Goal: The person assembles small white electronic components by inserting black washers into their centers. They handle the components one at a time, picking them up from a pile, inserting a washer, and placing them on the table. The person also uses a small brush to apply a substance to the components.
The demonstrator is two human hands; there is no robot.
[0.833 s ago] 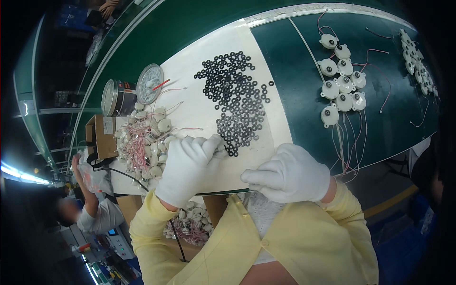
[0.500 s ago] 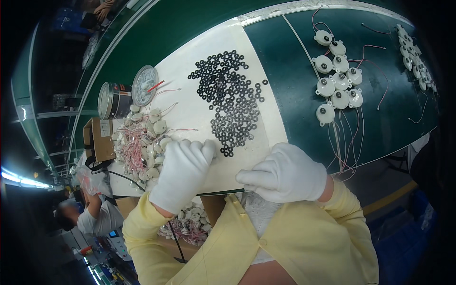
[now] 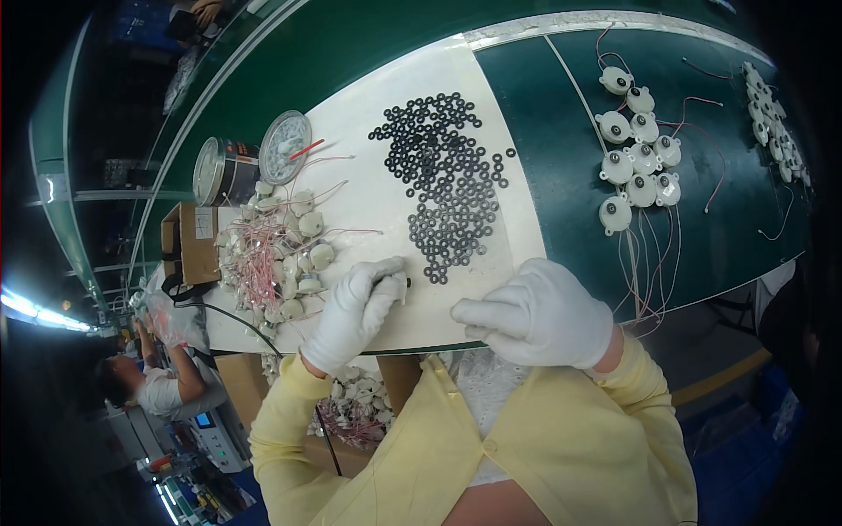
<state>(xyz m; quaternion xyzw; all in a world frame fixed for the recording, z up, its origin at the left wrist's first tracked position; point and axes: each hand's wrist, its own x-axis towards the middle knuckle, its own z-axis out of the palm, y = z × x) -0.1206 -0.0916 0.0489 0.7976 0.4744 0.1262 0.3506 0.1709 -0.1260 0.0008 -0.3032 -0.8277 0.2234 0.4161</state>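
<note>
Gloved hands meet at lower centre of the counter (image 3: 386,188): the left hand (image 3: 355,311), drawn back from the black washers (image 3: 443,184), keeps its grip closed on a small dark part (image 3: 392,282); the right hand (image 3: 535,314) rests curled, grip unclear.

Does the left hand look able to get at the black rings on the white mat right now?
Probably yes: the left hand rests on the white mat beside the black rings, with bare mat between.
</note>
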